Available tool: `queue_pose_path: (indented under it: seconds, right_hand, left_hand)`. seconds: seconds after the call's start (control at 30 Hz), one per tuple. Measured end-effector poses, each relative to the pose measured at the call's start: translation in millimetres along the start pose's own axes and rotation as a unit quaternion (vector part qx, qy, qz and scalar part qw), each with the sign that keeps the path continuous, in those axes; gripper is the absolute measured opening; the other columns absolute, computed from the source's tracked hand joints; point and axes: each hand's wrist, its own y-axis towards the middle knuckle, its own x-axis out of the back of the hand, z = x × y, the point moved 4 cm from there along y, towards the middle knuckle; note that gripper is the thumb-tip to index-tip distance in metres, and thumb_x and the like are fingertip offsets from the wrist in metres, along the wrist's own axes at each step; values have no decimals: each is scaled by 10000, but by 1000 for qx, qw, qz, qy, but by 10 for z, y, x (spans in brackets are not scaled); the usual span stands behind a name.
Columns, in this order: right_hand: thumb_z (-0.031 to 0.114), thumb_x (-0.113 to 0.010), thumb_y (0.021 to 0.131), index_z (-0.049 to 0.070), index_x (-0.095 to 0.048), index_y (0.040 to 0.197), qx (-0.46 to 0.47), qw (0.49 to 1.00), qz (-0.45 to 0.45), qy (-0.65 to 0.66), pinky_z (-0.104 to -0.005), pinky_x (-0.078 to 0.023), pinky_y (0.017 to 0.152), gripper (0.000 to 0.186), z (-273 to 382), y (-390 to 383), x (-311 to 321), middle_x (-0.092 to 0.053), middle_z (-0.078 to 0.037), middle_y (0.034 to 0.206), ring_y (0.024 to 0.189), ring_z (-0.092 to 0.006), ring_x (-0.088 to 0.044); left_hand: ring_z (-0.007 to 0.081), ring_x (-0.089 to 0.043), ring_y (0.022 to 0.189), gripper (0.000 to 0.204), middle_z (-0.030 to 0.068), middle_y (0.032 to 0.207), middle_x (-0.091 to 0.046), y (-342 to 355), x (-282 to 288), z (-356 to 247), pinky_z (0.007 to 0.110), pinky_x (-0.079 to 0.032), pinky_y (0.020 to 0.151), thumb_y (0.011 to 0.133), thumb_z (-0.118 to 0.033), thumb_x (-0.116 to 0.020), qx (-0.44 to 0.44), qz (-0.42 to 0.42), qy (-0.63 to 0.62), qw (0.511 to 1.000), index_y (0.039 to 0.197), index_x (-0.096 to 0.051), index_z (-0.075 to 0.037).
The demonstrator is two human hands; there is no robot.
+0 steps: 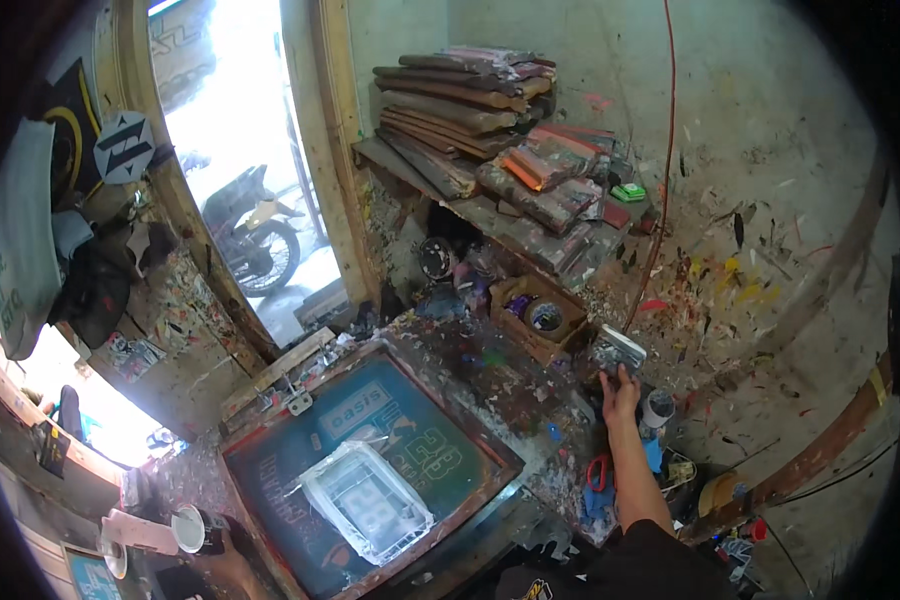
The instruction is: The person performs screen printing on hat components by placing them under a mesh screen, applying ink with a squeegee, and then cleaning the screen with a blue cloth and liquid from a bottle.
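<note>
A dark container with a pale rim (200, 530) is gripped in my left hand (225, 565) at the lower left, beside a pink container (140, 532). My right hand (621, 395) reaches to the workbench's right side, closed on a flat pale object with a dark edge (620, 348). Just right of that hand stands a small grey cup (657, 408), with red-handled scissors (597, 474) lower down. Between my hands lies a framed printing screen (330, 395), hinged at its upper left, with a white-bordered translucent rectangular patch (367, 500) on its mesh.
A cardboard box with tape rolls (525, 335) sits at the bench's back right, below a shelf stacked with squeegees (450, 110). A red cord (667, 200) hangs down the wall. A doorway with a parked motorbike (255, 240) outside is at upper left. A wooden post (830, 440) stands at right.
</note>
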Motion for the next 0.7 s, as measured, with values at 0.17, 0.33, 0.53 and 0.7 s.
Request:
queue_pose_path:
  seconds: [0.17, 0.33, 0.53, 0.7]
  right_hand:
    - [134, -655, 1002, 18, -594, 1202, -75, 988, 107, -87, -348, -547, 748, 239, -37, 880, 327, -675, -118, 1061, 798, -227, -653]
    - [370, -577, 1048, 80, -600, 1354, -116, 966, 163, -161, -276, -529, 729, 421, 109, 710, 340, -694, -77, 1201, 882, -143, -650]
    - [306, -546, 1063, 61, -526, 1407, 114, 889, 11, -444, -343, -508, 903, 422, 520, 293, 201, -617, -105, 1267, 1021, -213, -602]
    - [110, -545, 1015, -5, -665, 1134, 143, 784, 422, -432, -329, -497, 933, 204, 756, -2593, -1754, -666, -119, 1106, 1059, -266, -619]
  left_hand:
    - [415, -408, 1376, 954, 273, 1491, -404, 110, -513, -57, 501, -322, 1175, 790, -256, -868, 71, 62, -46, 994, 1496, -314, 69]
    - [435, -312, 1453, 783, 285, 1551, -312, -266, -284, -538, 511, -278, 1200, 863, -187, -776, -10, -67, 129, 989, 1471, -357, 73]
    - [417, -346, 1430, 621, 250, 1494, -336, -1007, 632, -1075, 490, -311, 1188, 885, -96, -720, 9, 72, 90, 993, 1434, -447, 4]
    - [385, -454, 1339, 343, 197, 1383, -465, -1049, 948, -1838, 462, -377, 1128, 890, -77, -679, 13, 195, 15, 981, 1220, -635, 4]
